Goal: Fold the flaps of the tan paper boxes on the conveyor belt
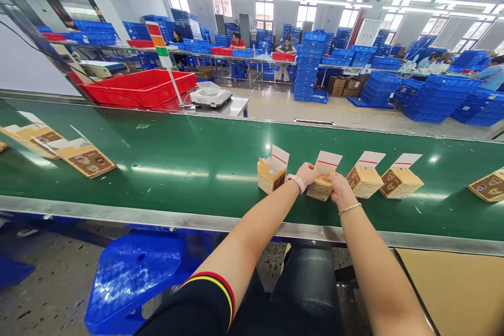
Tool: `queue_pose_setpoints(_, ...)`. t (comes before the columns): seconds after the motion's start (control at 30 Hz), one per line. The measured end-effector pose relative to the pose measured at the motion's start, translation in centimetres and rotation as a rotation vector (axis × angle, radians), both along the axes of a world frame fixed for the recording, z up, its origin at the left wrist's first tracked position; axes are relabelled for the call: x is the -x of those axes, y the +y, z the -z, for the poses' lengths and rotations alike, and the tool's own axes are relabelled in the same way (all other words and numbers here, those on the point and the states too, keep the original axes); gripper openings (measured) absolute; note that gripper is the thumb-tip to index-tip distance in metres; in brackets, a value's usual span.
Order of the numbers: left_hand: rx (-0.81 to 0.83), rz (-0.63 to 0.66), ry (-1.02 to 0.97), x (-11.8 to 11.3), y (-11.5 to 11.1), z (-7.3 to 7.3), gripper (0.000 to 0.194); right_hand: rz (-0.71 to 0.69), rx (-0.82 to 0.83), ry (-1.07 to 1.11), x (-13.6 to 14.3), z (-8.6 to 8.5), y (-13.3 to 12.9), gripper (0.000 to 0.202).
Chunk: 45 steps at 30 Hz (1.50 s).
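Note:
Both my hands are closed on a small tan-and-brown cardboard box [319, 190] standing on the green belt, its white lid flap with a red stripe raised. My left hand [307, 173] grips its upper left edge, and my right hand [342, 190] grips the right side near the top; some fingertips are hidden. Left of my wrist stands a box with its top open [271, 174]. Just right of my right hand sit two more boxes, a nearer one [365, 180] and a farther one [401, 182], their tops folded over and white flaps sticking up.
The green conveyor belt [189, 168] runs across, with more boxes [87, 158] at far left and another box [488, 186] at far right. Beyond it are a red bin [142, 89] and a scale [210, 95]. A blue stool [137, 268] stands below left. People work in the background.

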<state>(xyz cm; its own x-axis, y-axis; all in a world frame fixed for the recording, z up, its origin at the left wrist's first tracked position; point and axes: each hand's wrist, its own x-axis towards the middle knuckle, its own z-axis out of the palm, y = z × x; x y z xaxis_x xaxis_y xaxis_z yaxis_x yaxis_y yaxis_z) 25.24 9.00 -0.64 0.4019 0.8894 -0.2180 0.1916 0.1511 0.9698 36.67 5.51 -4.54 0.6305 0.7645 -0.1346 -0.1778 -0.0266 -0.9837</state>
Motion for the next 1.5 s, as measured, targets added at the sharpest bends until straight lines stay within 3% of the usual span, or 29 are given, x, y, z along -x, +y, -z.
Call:
queue_pose_setpoints(0.13,-0.151,-0.066,-0.026,0.3,-2.1,-0.8,0.02,0.168,-0.046,-0.076,-0.1,0.0,-1.7,0.036)
queue_pose_setpoints(0.2,-0.451,-0.128,-0.093,2.6,-3.5,-1.0,0.02,0.321,-0.121,-0.198,0.7,0.3,-3.6,0.041)
queue_pose_setpoints(0.27,-0.875,-0.219,-0.18,6.0,-4.2,-0.9,0.02,0.456,-0.274,-0.475,2.3,0.7,-5.6,0.047)
queue_pose_setpoints(0.33,-1.075,-0.401,-0.196,9.7,-3.9,-0.5,0.025,0.405,-0.447,-0.794,4.1,1.0,-6.7,0.05)
queue_pose_setpoints(0.4,-0.958,-0.508,-0.157,12.6,-2.7,0.3,0.036,0.17,-0.543,-0.97,6.0,1.1,-6.7,0.05)
queue_pose_setpoints(0.43,-0.855,-0.471,-0.147,13.5,-1.9,0.8,0.037,0.023,-0.555,-0.995,6.8,1.0,-6.2,0.05)
queue_pose_setpoints(0.53,-0.66,-0.143,-0.153,14.0,0.1,2.6,0.039,-0.333,-0.531,-0.959,8.3,0.8,-3.7,0.05)
queue_pose_setpoints(0.63,-0.734,0.018,-0.145,12.7,0.9,3.8,0.035,-0.459,-0.512,-0.862,8.8,0.7,-1.2,0.038)
queue_pose_setpoints(0.7,-0.782,-0.008,-0.102,11.7,1.0,4.0,0.025,-0.428,-0.484,-0.761,8.9,0.8,-0.3,0.029)
queue_pose_setpoints(0.77,-0.75,-0.048,-0.044,10.7,0.9,3.7,0.024,-0.318,-0.424,-0.64,9.1,0.9,0.1,0.035)
queue_pose_setpoints(0.83,-0.656,-0.105,-0.002,9.7,0.7,3.2,0.025,-0.17,-0.35,-0.525,9.3,0.9,0.2,0.036)
queue_pose_setpoints(0.9,-0.51,-0.216,-0.001,8.8,0.5,2.7,0.01,-0.025,-0.234,-0.384,9.5,0.8,0.4,0.026)
queue_pose_setpoints(0.93,-0.416,-0.28,-0.009,8.4,0.4,2.4,0.017,0.025,-0.164,-0.309,9.4,0.7,0.5,0.024)
queue_pose_setpoints(1.0,-0.2,-0.341,-0.037,7.8,0.4,1.8,0.057,0.065,-0.037,-0.172,9.1,0.4,0.8,0.034)
queue_pose_setpoints(1.07,0.0,-0.262,-0.064,7.4,0.5,1.1,0.084,0.038,0.04,-0.091,8.5,0.0,1.0,0.043)
queue_pose_setpoints(1.2,0.15,-0.071,0.008,6.5,1.0,-0.5,0.095,-0.011,0.126,-0.004,7.4,-1.5,1.4,0.05)
queue_pose_setpoints(1.3,0.148,-0.043,0.009,6.1,0.9,-2.0,0.079,-0.004,0.128,0.013,7.0,-2.7,0.7,0.045)
queue_pose_setpoints(1.4,0.052,-0.083,-0.118,7.8,-0.6,-3.0,0.035,0.112,0.03,-0.052,7.0,-3.3,-2.3,0.038)
queue_pose_setpoints(1.47,-0.071,-0.087,-0.245,10.2,-2.6,-2.7,0.012,0.289,-0.207,-0.195,7.6,-2.9,-5.9,0.037)
queue_pose_setpoints(1.5,-0.127,-0.05,-0.315,11.6,-4.0,-2.2,0.009,0.303,-0.327,-0.241,8.2,-2.3,-8.1,0.035)
